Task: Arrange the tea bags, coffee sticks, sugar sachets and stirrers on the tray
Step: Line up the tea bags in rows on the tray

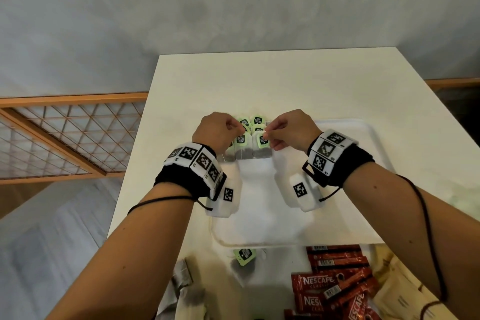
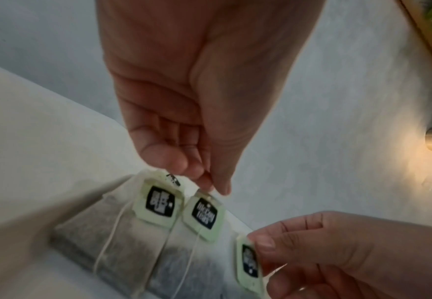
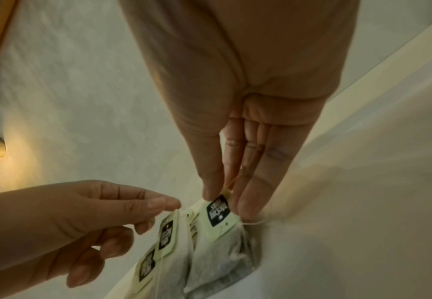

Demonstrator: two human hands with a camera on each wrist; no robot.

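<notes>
Several tea bags [image 1: 244, 153] with green tags lie in a row at the far left corner of the white tray [image 1: 363, 138]. My left hand [image 1: 231, 127] pinches the top of one green tag [image 2: 204, 214] between thumb and forefinger. My right hand [image 1: 267, 135] pinches the tag [image 3: 218, 214] of the bag at the right end of the row, its string trailing by the fingers. Off the tray, at its near edge, lies one loose tea bag [image 1: 244, 254]. Red coffee sticks [image 1: 337, 280] are piled at the near right. No stirrers show.
The tray sits on a white table [image 1: 259, 80] against a grey wall. Beige paper packets [image 1: 394, 293] lie right of the coffee sticks, and more grey tea bags [image 1: 181, 280] at the near left. A wooden lattice rail [image 1: 65, 132] runs left of the table.
</notes>
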